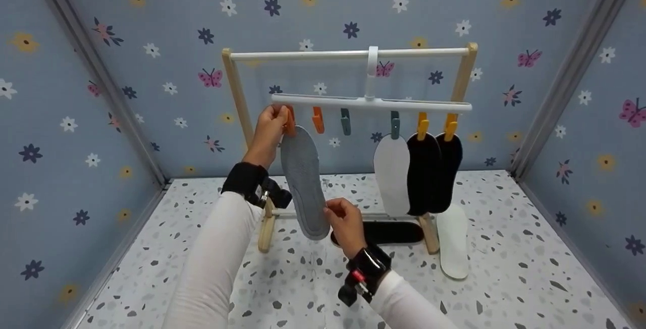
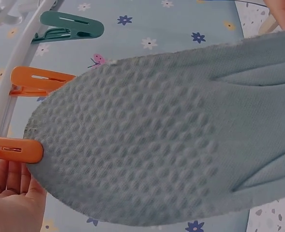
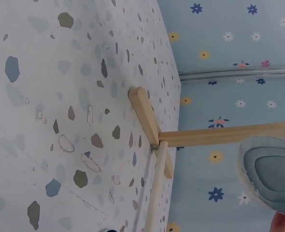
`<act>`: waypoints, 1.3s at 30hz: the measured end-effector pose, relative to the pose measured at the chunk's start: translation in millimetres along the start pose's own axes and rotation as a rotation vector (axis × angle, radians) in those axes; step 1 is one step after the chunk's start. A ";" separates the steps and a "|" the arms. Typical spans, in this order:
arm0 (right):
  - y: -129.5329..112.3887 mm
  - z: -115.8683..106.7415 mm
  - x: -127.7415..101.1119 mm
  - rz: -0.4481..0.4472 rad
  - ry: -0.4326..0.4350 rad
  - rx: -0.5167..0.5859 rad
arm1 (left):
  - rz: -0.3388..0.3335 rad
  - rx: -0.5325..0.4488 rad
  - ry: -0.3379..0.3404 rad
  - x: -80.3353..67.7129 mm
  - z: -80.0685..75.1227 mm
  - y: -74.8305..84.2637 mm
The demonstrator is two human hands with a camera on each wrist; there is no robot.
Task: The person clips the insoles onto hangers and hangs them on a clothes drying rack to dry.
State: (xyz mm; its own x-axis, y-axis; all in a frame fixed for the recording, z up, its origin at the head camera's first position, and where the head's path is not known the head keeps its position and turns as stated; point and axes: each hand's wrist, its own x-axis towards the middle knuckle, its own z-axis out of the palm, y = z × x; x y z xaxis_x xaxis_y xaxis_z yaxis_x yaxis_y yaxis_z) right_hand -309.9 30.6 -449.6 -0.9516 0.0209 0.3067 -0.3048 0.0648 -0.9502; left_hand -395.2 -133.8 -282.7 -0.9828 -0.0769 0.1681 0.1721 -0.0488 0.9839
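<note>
A grey insole (image 1: 303, 182) hangs at the left end of the white hanger (image 1: 328, 101), its top edge under an orange clip (image 1: 289, 121). My left hand (image 1: 267, 134) pinches that clip; in the left wrist view the clip (image 2: 16, 150) overlaps the insole's bumpy heel end (image 2: 132, 140), with curled fingers (image 2: 11, 181) just below it. Lower down, my right hand (image 1: 347, 225) pinches the insole's right edge near its bottom. Only the fingertips (image 3: 282, 222) of that hand show in the right wrist view, against the insole's end (image 3: 273, 169).
A second orange clip (image 1: 318, 120) and a green clip (image 1: 345, 121) hang unused. A white insole (image 1: 391, 175) and two black insoles (image 1: 423, 175) hang at right. A wooden rack (image 1: 236, 92) carries the hanger. A black insole (image 1: 393, 233) and a pale insole (image 1: 453, 243) lie below.
</note>
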 end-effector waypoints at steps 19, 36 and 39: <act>-14.2 -18.5 -20.5 0.103 0.050 0.039 | 0.035 -0.094 -0.024 -2.7 -4.0 -6.5; 48.0 -39.0 -22.1 0.142 0.072 0.001 | 0.056 0.038 -0.011 -2.2 -3.4 -12.4; 52.2 -41.3 -23.7 0.142 0.077 0.011 | 0.049 0.059 -0.004 -3.0 -3.7 -13.9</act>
State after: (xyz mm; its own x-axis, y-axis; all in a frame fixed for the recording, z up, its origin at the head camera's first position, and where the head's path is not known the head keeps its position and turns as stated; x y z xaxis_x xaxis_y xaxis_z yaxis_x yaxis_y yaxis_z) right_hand -301.7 74.7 -504.2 -0.9793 0.1059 0.1726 -0.1687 0.0447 -0.9847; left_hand -394.4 -136.6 -297.1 -0.9736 -0.0737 0.2159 0.2155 0.0133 0.9764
